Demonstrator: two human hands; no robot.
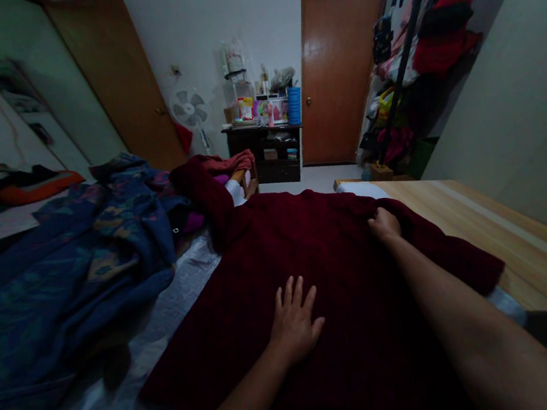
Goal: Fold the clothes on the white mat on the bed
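A dark red long-sleeved sweater [309,247] lies spread out on the bed, its hem toward me and its sleeves reaching out to both sides. My left hand [296,319] rests flat on the middle of it, fingers spread. At the far right, near the shoulder where the right-hand sleeve begins, my right hand [385,224] is closed on the fabric. Its fingertips are partly hidden.
Blue patterned clothing [108,253] is heaped on the left over the pale bed cover [186,310]. A wooden board [455,208] lies along the right. Farther off stand a fan [189,108], a dark cabinet [263,156] and a brown door [333,69].
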